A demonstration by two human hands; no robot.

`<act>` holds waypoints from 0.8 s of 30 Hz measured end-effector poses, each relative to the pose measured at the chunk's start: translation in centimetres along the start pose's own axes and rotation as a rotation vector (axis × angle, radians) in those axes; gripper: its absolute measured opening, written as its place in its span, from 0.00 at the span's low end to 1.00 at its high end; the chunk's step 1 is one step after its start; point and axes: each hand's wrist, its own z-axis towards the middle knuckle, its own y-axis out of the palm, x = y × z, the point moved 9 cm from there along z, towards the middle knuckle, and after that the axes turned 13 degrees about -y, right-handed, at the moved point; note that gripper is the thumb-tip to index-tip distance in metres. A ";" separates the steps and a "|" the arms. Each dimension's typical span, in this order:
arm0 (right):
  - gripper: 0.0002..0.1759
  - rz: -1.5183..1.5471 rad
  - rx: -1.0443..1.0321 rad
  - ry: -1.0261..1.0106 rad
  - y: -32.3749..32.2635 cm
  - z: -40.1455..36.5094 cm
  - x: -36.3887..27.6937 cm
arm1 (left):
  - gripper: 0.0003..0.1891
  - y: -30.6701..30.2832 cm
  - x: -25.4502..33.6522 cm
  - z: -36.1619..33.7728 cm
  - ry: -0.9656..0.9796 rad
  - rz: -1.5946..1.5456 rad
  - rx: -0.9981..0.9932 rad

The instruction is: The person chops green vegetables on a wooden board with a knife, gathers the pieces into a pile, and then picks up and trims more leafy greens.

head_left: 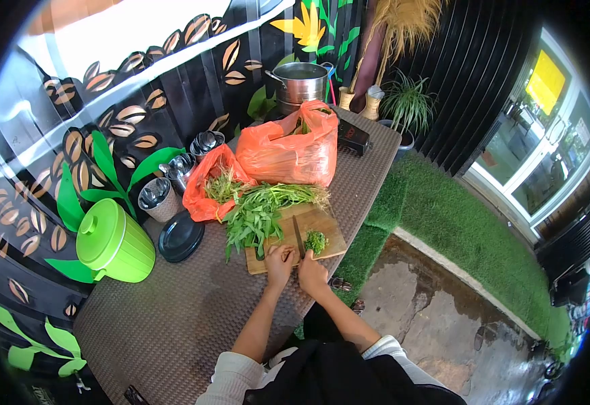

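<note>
A knife (298, 233) is in my right hand (313, 273), its blade pointing away from me over the wooden cutting board (330, 227). Just left of the handle, my left hand (281, 262) rests at the board's near edge with its fingers curled together; whatever they may hold is too small to make out. Chopped greens (316, 241) form a small pile right of the blade. Long leafy green stems (258, 210) lie across the board's far left part, their roots toward the right.
Behind the board stand a large orange plastic bag (288, 154) and a smaller orange bag (202, 196) of roots. Black plates (181, 237), cutlery holders (161, 200) and a green lidded jug (115, 241) are to the left. A steel pot (300, 86) stands at the back.
</note>
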 end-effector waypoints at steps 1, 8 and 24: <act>0.17 -0.001 0.001 -0.001 -0.1 0.2 0.4 | 0.08 0.1 0.6 0.0 0.000 0.005 -0.015; 0.18 0.032 -0.017 -0.021 -1.0 0.0 0.8 | 0.15 -0.3 4.4 1.6 0.301 0.165 -0.150; 0.19 0.074 -0.059 -0.011 -0.2 0.2 1.4 | 0.10 -0.6 5.0 5.5 0.572 0.798 -0.264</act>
